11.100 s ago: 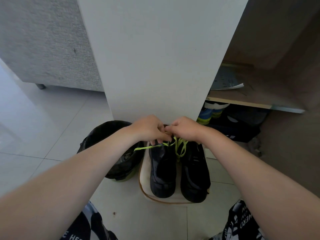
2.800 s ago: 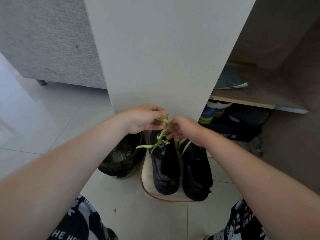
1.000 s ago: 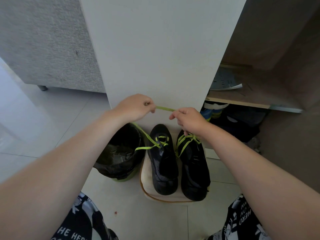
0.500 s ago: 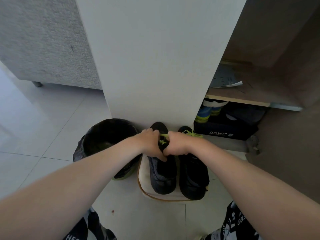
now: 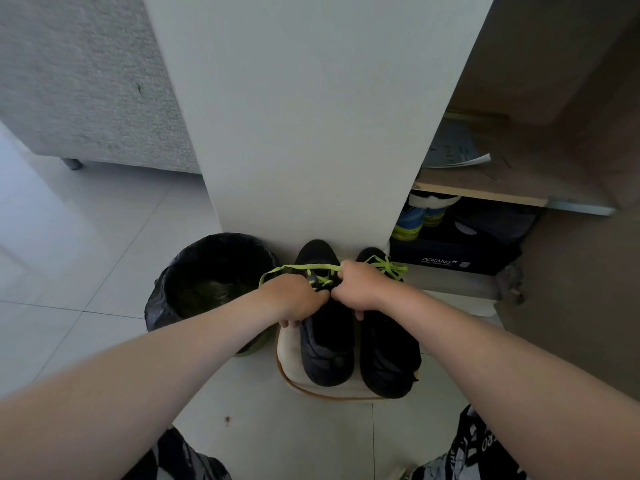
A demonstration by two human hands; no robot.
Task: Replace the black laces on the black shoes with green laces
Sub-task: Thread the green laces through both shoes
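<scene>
**Presently, a Lime-Green Lace (image 5: 300, 268) Is Gripped by Both Hands Over One Black Shoe**

A pair of black fabric lace-up shoes is seen standing side by side, toes toward the camera. They are set on a cream mat (image 5: 288, 355) with a tan edge. The mat lies on the white tiled floor (image 5: 69, 258) at the foot of a tall white panel (image 5: 311, 116).

The left hand (image 5: 294, 299) is curled over the throat of the shoe nearer the bin (image 5: 327, 355). The right hand (image 5: 360, 289) is closed just beside it, with the knuckles nearly touching. The lime-green lace is held by both hands. A slack loop of it is carried from the far side of the left hand, across the shoe's opening, to the top of the right hand. Short crossings of it are seen between the two hands.

The second shoe (image 5: 388, 362) is already threaded with a matching green lace (image 5: 388, 266), whose loose ends are spread over its collar beyond the right wrist.

A round bin lined with a black plastic bag (image 5: 207, 271) is set just beside the mat on the left. To the right an open wooden cabinet is shown. Papers (image 5: 453, 150) lie on its shelf (image 5: 485, 192), and below it stands a dark box printed AOKANG (image 5: 450, 259), with blue-and-yellow shoes (image 5: 412, 220) behind it. A grey fabric sofa (image 5: 86, 81) is visible at the far left.
</scene>
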